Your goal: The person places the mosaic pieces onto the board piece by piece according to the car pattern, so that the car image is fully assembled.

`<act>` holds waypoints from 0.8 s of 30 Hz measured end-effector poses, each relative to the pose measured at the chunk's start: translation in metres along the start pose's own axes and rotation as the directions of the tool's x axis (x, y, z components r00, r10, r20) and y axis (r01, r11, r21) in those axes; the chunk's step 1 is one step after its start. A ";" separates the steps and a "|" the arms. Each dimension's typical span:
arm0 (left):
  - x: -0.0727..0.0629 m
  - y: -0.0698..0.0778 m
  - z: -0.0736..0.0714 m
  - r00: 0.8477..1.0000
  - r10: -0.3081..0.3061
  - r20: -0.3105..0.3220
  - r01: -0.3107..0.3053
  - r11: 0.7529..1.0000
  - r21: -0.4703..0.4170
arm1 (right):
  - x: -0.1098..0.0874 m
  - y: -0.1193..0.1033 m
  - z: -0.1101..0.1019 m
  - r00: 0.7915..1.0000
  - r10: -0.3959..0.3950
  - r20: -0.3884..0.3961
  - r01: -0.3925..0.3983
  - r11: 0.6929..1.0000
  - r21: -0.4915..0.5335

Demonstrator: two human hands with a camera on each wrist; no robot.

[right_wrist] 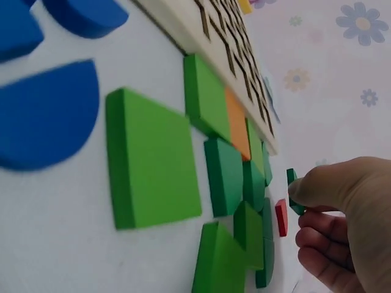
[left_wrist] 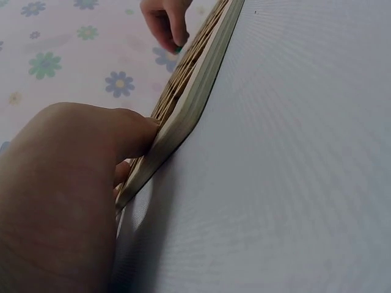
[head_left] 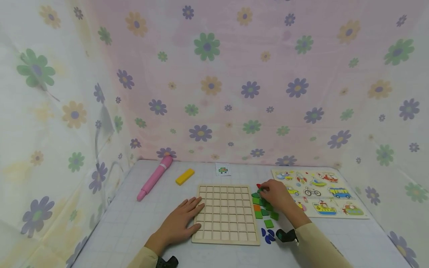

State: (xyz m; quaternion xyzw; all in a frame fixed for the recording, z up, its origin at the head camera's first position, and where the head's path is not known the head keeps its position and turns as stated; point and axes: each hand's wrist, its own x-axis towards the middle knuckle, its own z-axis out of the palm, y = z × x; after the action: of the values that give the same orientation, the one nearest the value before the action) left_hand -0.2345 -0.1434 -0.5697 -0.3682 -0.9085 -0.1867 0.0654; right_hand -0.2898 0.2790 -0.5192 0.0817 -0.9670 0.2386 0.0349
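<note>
A wooden grid board [head_left: 225,214] of square cells lies in the middle of the table. My left hand [head_left: 179,221] rests with spread fingers on its left edge; in the left wrist view the thumb [left_wrist: 137,131] lies on the rim. My right hand [head_left: 276,195] is beyond the board's right side, over a group of small blocks. Between its thumb and fingers it pinches a dark green block [right_wrist: 295,191], lifted above the others. Around it lie light green square blocks [right_wrist: 156,162], an orange block [right_wrist: 237,125], a red block [right_wrist: 281,218] and several blue rounded blocks [right_wrist: 52,116].
A picture puzzle board [head_left: 321,193] with vehicles lies at the right. Behind the grid board is a small picture card [head_left: 223,169]. A yellow block [head_left: 185,176] and a pink tube-shaped thing [head_left: 155,178] lie at the back left. Flowered cloth [head_left: 207,93] hangs around the table.
</note>
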 end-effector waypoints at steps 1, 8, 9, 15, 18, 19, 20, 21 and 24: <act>0.000 0.000 0.000 1.000 0.000 0.000 0.000 1.000 0.001 | 0.000 -0.001 -0.001 1.000 -0.015 -0.001 0.015 1.000 0.003; -0.001 0.000 0.000 1.000 0.017 -0.020 -0.016 1.000 0.014 | -0.002 -0.014 -0.005 0.982 -0.185 -0.023 0.185 0.983 0.008; -0.001 0.000 0.000 1.000 0.015 -0.018 -0.014 1.000 0.011 | -0.002 -0.015 -0.005 0.980 -0.200 -0.025 0.200 0.980 0.007; 0.000 0.002 -0.003 1.000 0.004 0.005 -0.004 1.000 -0.007 | -0.002 -0.020 -0.001 0.963 -0.266 -0.049 0.267 0.964 -0.003; 0.001 0.002 -0.004 1.000 0.003 0.006 -0.003 1.000 -0.012 | -0.002 -0.024 0.001 0.946 -0.317 -0.061 0.317 0.948 -0.009; 0.001 0.003 -0.005 1.000 0.003 0.006 -0.003 1.000 -0.013 | -0.002 -0.026 0.001 0.942 -0.330 -0.060 0.330 0.944 -0.008; 0.001 0.003 -0.005 1.000 0.003 0.005 -0.003 1.000 -0.015 | -0.002 -0.029 0.001 0.937 -0.345 -0.058 0.345 0.939 -0.011; 0.001 0.002 -0.005 1.000 0.002 0.005 -0.002 1.000 -0.015 | -0.002 -0.031 0.001 0.933 -0.356 -0.056 0.356 0.934 -0.013; 0.001 0.002 -0.004 1.000 0.001 0.006 0.000 1.000 -0.018 | -0.001 -0.036 0.001 0.923 -0.383 -0.046 0.383 0.924 -0.016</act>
State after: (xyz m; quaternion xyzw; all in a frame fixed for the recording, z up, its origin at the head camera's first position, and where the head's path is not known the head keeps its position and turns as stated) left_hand -0.2336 -0.1433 -0.5648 -0.3696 -0.9068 -0.1939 0.0592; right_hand -0.2823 0.2473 -0.5043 0.2632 -0.9321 0.2260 0.1043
